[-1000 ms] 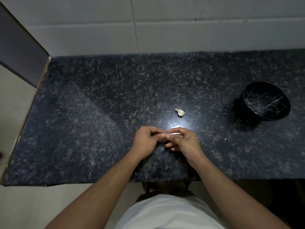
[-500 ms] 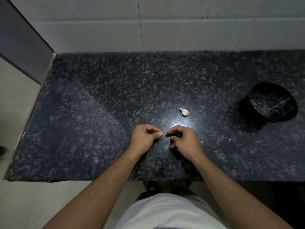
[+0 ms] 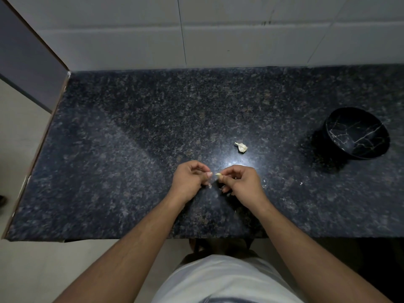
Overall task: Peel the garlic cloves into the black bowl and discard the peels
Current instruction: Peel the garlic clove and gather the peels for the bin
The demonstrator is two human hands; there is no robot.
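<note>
1. Head view, the task's things: a small pale yellowish garlic clove (image 3: 218,174) is pinched at the fingertips of the right hand (image 3: 242,182), only its tip showing past the thumb. The left hand (image 3: 189,181) has its fingers curled, and a thin translucent scrap of garlic peel (image 3: 209,185) hangs at its fingertips; it appears to pinch it, though the scrap is very small. Both hands hover over the near middle of the dark speckled granite countertop (image 3: 131,149), just inside its front edge.
2. A second whitish unpeeled garlic clove (image 3: 241,147) lies on the countertop just beyond the right hand, apart from it, beside a bright glare spot.
3. The round black bowl with thin white marble-like veins (image 3: 358,133) stands upright near the right end of the countertop, well apart from the hands; nothing can be made out inside it.
4. A few tiny white flecks (image 3: 301,183) lie on the stone right of the right hand.
5. Edges and room: the countertop's back edge meets a white tiled wall (image 3: 240,40); its left edge ends at a dark panel (image 3: 26,62) and pale floor. The left half of the stone and the stretch between hands and bowl are bare.
6. Against the earlier frames: a second ago the hands were pressed together on the clove; half a second ago they had parted slightly; now the gap holds, with the peel scrap showing at the left fingertips. Bowl and spare clove have not moved on the stone.
</note>
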